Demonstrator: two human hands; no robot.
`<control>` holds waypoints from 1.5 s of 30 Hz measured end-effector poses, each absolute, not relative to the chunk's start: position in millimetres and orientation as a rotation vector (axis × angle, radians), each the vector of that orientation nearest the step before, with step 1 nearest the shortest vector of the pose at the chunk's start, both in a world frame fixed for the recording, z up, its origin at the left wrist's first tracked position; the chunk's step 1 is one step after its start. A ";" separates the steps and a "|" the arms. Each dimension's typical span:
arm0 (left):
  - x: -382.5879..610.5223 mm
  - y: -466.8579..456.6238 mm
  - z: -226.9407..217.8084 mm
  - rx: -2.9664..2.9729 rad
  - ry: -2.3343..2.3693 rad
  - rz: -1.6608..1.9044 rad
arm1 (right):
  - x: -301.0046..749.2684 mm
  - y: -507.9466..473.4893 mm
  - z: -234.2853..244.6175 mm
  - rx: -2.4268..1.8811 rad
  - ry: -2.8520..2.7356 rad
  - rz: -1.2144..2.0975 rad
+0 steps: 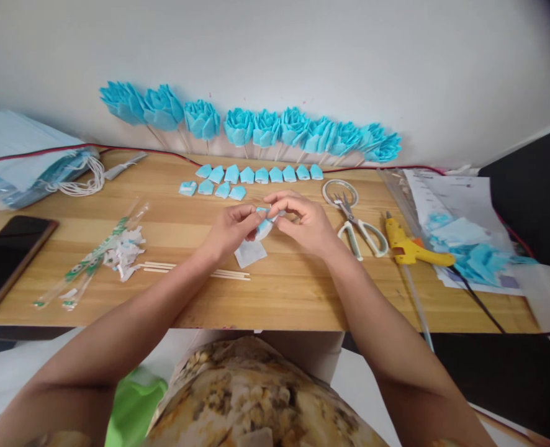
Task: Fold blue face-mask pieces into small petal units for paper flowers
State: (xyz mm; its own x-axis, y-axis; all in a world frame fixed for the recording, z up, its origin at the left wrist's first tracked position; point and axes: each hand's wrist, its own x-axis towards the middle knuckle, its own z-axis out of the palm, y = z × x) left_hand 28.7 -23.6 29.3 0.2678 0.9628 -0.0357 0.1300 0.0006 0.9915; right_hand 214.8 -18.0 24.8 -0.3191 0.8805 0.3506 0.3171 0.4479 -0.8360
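Between my two hands is a small blue-and-white folded fabric piece (pixel 264 230), pinched by the fingertips above the middle of the table. My left hand (pixel 238 230) grips its left side, and my right hand (pixel 300 217) closes on its upper right part. A pale square sheet (pixel 251 253) lies on the wood just below them. Beyond my hands, several small blue folded petals (pixel 261 176) are laid out in two rows. Thin wooden sticks (pixel 228 274) lie partly under my left forearm.
Blue fabric flowers (pixel 239 126) on sticks lean on the back wall. On the right are a tape roll (pixel 325 192), scissors (pixel 361 230), a yellow glue gun (pixel 410 248) and blue scraps (pixel 484 261). To the left lie a phone (pixel 12 261), plastic wrappers (pixel 93 257) and a bag of sheets (pixel 23 155).
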 end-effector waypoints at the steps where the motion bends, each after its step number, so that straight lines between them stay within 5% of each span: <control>1: 28.6 -23.2 28.3 1.401 1.101 0.943 | 214.8 -18.2 25.0 -1.016 -1.848 0.863; 11: 26.2 -21.3 22.2 1.371 1.121 1.146 | 217.0 -18.2 25.3 -0.918 -1.383 1.460; 30: 28.8 -25.3 28.8 1.465 1.028 0.972 | 217.0 -15.8 24.4 -0.949 -1.698 0.858; 45: 28.8 -24.6 25.1 1.422 1.064 1.036 | 213.7 -20.6 26.7 -0.980 -1.865 0.758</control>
State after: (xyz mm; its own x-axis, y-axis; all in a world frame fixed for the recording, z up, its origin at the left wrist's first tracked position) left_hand 28.8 -24.6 25.1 0.2348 0.9706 0.0537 0.0793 -0.0742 0.9941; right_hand 213.7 -20.6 26.7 -0.3091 0.8564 0.4135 0.3247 0.5037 -0.8006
